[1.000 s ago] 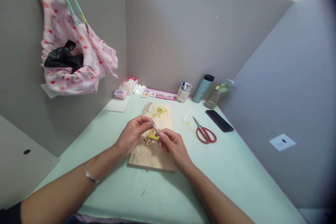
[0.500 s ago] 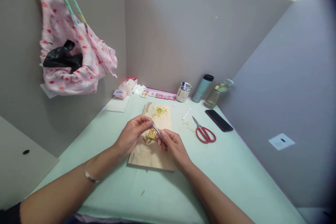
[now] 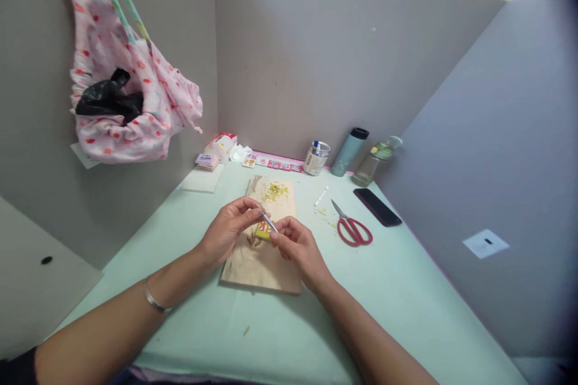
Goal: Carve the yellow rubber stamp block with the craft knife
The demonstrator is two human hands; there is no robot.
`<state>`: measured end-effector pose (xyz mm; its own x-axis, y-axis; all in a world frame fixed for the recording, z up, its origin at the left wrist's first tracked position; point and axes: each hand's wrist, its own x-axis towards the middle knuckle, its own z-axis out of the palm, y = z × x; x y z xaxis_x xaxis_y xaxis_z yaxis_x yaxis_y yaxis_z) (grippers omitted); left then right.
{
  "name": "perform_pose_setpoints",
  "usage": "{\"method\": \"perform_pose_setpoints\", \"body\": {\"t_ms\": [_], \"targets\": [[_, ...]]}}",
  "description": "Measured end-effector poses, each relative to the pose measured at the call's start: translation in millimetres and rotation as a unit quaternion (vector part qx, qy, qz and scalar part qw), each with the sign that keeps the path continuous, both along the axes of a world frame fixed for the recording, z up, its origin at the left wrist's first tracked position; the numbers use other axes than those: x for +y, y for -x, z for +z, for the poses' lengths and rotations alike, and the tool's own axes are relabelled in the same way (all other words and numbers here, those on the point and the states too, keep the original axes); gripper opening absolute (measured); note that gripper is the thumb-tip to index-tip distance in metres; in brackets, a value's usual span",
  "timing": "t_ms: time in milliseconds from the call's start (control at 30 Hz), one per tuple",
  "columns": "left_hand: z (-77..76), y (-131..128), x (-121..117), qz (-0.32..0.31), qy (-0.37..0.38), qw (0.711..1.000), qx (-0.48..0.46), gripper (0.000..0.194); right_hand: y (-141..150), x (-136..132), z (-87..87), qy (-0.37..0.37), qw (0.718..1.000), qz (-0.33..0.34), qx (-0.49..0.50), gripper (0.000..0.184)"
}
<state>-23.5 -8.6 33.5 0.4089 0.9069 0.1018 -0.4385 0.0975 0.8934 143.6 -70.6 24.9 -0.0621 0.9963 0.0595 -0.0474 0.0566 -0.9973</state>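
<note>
Above the wooden board (image 3: pixel 262 274), both my hands hold a slim silver pen-like tool (image 3: pixel 270 222). My left hand (image 3: pixel 231 227) pinches its upper end between thumb and fingertips. Around its lower end, the fingers of my right hand (image 3: pixel 297 248) are closed. What kind of tip it has is hidden in my fingers. Beneath the tool lies a small yellow block (image 3: pixel 262 230) with red markings, flat on the board and partly covered by my right hand. Yellow-green shavings (image 3: pixel 275 192) are heaped on the far part of the board.
Red-handled scissors (image 3: pixel 354 231) and a dark phone (image 3: pixel 377 207) lie to the right. A jar (image 3: pixel 316 158), a blue tumbler (image 3: pixel 350 152) and a green-lidded bottle (image 3: pixel 376 162) stand along the back. A pink cloth bag (image 3: pixel 121 138) hangs at the left wall.
My right hand has shifted its fingers on the silver tool; the lower end that showed past them is now covered. My left hand stays in place.
</note>
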Motion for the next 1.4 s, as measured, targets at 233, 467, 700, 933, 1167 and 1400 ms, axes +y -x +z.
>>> {"method": "perform_pose_setpoints", "body": {"t_ms": [233, 467, 700, 933, 1167, 1400], "targets": [[-0.3, 0.3, -0.2, -0.006, -0.001, 1.000, 0.001, 0.026, -0.2, -0.4, 0.1, 0.000, 1.000, 0.007, 0.000, 0.036], [-1.4, 0.1, -0.1, -0.004, -0.002, 1.000, 0.004, 0.025, -0.4, -0.3, 0.6, 0.002, 1.000, 0.015, -0.007, 0.042], [-1.1, -0.3, 0.4, 0.000, -0.003, 1.000, 0.004, 0.025, -1.0, 0.7, -2.3, 0.004, 1.000, 0.014, -0.008, 0.041], [-1.2, 0.0, 0.1, -0.001, -0.002, 1.000, 0.002, 0.026, -1.3, 1.1, -1.2, 0.002, 1.000, 0.000, -0.001, 0.035], [-1.8, 0.9, -0.2, -0.002, -0.001, 1.000, 0.000, 0.026, -0.9, 0.3, 0.8, 0.004, 1.000, 0.012, -0.010, 0.036], [-0.3, 1.1, -0.5, -0.006, 0.000, 1.000, 0.001, 0.026, -1.4, 0.0, 0.7, 0.005, 1.000, 0.026, -0.010, 0.040]]}}
